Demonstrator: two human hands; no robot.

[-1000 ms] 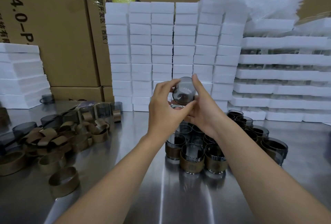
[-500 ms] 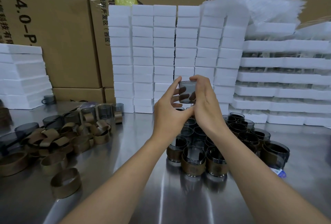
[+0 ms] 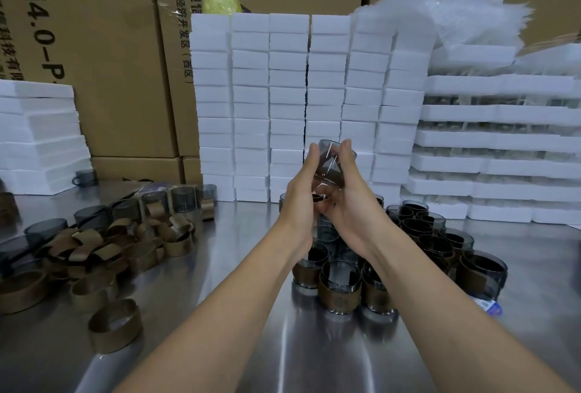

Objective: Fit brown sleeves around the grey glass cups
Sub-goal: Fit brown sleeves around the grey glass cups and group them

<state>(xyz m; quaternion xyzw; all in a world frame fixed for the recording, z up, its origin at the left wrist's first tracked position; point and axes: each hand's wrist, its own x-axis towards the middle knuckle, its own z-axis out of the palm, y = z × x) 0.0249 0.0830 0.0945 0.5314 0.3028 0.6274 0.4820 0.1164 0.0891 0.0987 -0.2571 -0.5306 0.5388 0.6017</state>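
Note:
Both hands hold one bare grey glass cup up in front of the foam stacks. My left hand grips its left side and my right hand grips its right side, thumbs near the rim. Below the hands stands a cluster of grey cups wearing brown sleeves, with more sleeved cups to the right. A heap of loose brown sleeves lies at the left, and one single sleeve lies nearer me. Bare grey cups stand behind that heap.
A steel table carries everything. White foam blocks are stacked high at the back, foam trays at the right and foam slabs at the left. Cardboard boxes stand behind.
The cup has turned in my hands from base-toward-me to nearly upright with a tilt. My hands moved slightly lower and shifted their hold to the cup's sides.

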